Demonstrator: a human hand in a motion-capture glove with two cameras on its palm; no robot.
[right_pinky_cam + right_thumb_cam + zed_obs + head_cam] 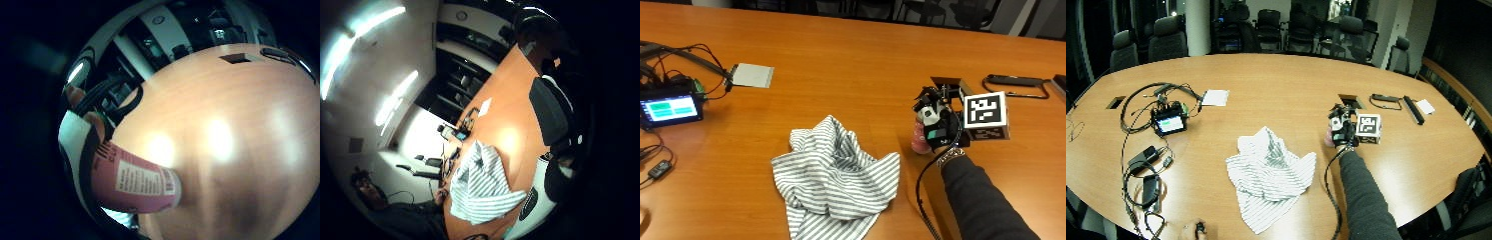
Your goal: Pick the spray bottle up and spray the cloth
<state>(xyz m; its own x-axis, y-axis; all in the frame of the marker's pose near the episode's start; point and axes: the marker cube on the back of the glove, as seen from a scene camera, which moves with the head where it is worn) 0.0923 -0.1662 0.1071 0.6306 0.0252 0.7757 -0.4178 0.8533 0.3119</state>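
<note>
Fingers (95, 125) of the gloved right hand (939, 127) are curled round the pink spray bottle (918, 139), which stands just to the side of the striped cloth (836, 175) on the wooden bench (853, 55); whether its base touches the wood or hangs just above it cannot be told from the outside view; the little-finger palm view shows the labelled body (142, 182) close against the palm, so the grasp looks made and the lift is, in my judgement, the step in hand; to do it well, bring the bottle straight up so the base clears the wood, keep it upright, then turn the nozzle toward the crumpled middle of the cloth before squeezing the trigger, with one finger free to work it; which way the nozzle faces now is hidden by the glove; counting from near to far: one cloth, one spray bottle, one gloved hand at work; further off, one small screen device (670, 107) with its tangle of wires, one grey square pad (752, 75), one rectangular opening in the bench (947, 82), and one dark cable loop (1016, 82) near the far edge
</note>
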